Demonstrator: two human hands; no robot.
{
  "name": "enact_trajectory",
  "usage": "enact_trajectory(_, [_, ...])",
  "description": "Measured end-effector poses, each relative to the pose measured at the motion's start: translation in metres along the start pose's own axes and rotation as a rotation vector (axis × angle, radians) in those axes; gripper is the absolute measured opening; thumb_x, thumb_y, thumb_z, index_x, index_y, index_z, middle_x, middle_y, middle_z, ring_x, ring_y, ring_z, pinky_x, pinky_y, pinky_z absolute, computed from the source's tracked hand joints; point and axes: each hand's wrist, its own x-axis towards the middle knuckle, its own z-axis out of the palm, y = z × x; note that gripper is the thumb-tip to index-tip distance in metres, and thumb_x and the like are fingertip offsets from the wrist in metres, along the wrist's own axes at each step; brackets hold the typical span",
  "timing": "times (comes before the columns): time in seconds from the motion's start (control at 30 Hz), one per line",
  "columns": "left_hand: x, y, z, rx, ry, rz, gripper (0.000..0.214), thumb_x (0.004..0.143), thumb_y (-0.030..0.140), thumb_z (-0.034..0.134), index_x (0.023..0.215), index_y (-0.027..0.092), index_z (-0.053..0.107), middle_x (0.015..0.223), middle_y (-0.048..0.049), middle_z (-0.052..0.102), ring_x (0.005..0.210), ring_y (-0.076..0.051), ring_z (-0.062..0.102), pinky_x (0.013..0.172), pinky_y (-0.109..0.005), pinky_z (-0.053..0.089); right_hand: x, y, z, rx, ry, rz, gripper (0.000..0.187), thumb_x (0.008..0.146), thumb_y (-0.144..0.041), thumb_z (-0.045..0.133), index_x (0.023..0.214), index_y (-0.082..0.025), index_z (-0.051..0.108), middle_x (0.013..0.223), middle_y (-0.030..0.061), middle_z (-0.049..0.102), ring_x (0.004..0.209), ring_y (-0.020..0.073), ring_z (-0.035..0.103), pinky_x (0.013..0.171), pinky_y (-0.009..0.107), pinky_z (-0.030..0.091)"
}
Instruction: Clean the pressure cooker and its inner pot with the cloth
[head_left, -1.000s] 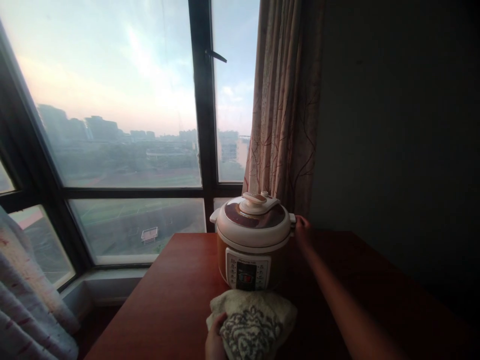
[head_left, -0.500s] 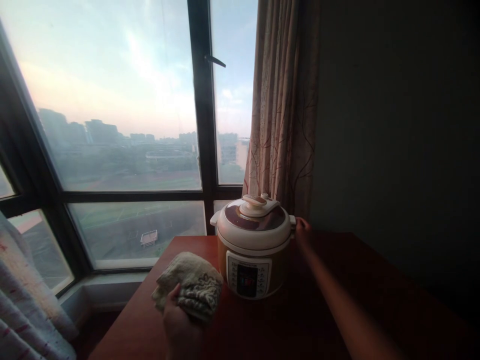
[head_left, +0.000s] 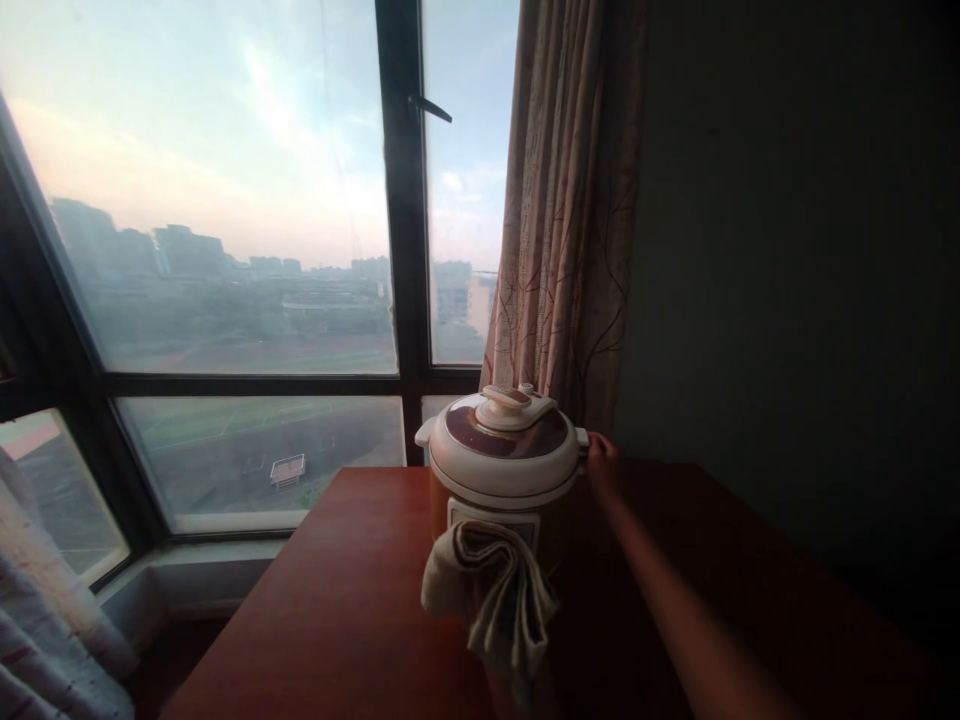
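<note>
Arm (head_left: 664,590) outstretched, right fingers (head_left: 598,445) grip the cooker handle (head_left: 582,438); left fingers (head_left: 475,597) (mostly hidden) clutch bunched cloth (head_left: 519,598).

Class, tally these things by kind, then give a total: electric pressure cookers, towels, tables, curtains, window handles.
Electric pressure cooker: 1
Towel: 1
Table: 1
Curtains: 2 (left curtain, right curtain)
Window handle: 1
Total: 6
</note>
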Motion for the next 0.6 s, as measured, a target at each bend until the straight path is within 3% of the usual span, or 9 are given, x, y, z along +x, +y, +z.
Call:
enact_trajectory(0.07, [-0.002, -0.006, 0.001, 0.118, -0.028, 0.046, 0.052, 0.08, 0.035, 0.066, 0.13, 0.047, 0.061, 0.128, -0.0032, 0.068, 0.126, -0.046, 0.053, 0.095, -0.069, 0.044, 0.0, 0.0, -0.001, -0.008, -0.008, 0.007, 0.029, 0.094, -0.038, 0.06, 0.114, -0.017, 0.062, 0.114, 0.0063, 0.064, 0.096, 0.0196, 0.064, 0.083, 0.039, 0.055])
enact_trajectory(0.13, [-0.003, -0.01, 0.003, 0.285, -0.017, 0.133, 0.056, 0.083, 0.029, 0.064, 0.136, 0.042, 0.057, 0.135, -0.0062, 0.063, 0.135, -0.047, 0.042, 0.104, -0.074, 0.034, 0.001, -0.001, -0.002, -0.015, -0.015, 0.017, 0.029, 0.094, -0.038, 0.06, 0.114, -0.017, 0.062, 0.114, 0.0063, 0.064, 0.096, 0.0196, 0.064, 0.083, 0.039, 0.055])
enact_trajectory(0.27, [0.012, -0.008, 0.003, 0.72, 0.148, 0.526, 0.066, 0.082, 0.02, 0.065, 0.145, 0.026, 0.048, 0.144, -0.0183, 0.053, 0.147, -0.047, 0.014, 0.11, -0.077, 0.017, 0.001, -0.001, -0.002, -0.015, -0.021, 0.027, 0.028, 0.095, -0.039, 0.06, 0.112, -0.017, 0.063, 0.112, 0.0057, 0.065, 0.095, 0.0196, 0.065, 0.082, 0.039, 0.055])
enact_trajectory(0.4, [0.048, 0.009, -0.011, 0.807, 0.227, 0.793, 0.056, 0.088, 0.023, 0.057, 0.143, 0.028, 0.05, 0.135, -0.0154, 0.061, 0.149, -0.039, 0.013, 0.115, -0.069, 0.01, 0.001, 0.0, -0.002, -0.008, -0.026, 0.019, 0.028, 0.095, -0.038, 0.06, 0.112, -0.016, 0.062, 0.111, 0.0057, 0.065, 0.094, 0.0192, 0.065, 0.082, 0.039, 0.055])
enact_trajectory(0.5, [0.07, 0.025, -0.025, 0.797, 0.193, 0.862, 0.054, 0.091, 0.02, 0.051, 0.144, 0.03, 0.049, 0.135, -0.0126, 0.063, 0.149, -0.034, 0.018, 0.117, -0.062, 0.011, 0.0, 0.001, -0.001, -0.003, -0.019, 0.006, 0.028, 0.095, -0.039, 0.06, 0.11, -0.016, 0.063, 0.108, 0.0052, 0.065, 0.092, 0.0187, 0.065, 0.081, 0.038, 0.055])
enact_trajectory(0.6, [0.087, 0.04, -0.036, 0.731, 0.225, 0.786, 0.057, 0.092, 0.019, 0.048, 0.148, 0.03, 0.043, 0.148, -0.0121, 0.05, 0.148, -0.034, 0.022, 0.115, -0.061, 0.017, -0.001, 0.002, -0.002, -0.001, -0.008, -0.009, 0.027, 0.095, -0.039, 0.059, 0.109, -0.016, 0.063, 0.107, 0.0049, 0.066, 0.091, 0.0182, 0.065, 0.08, 0.038, 0.055])
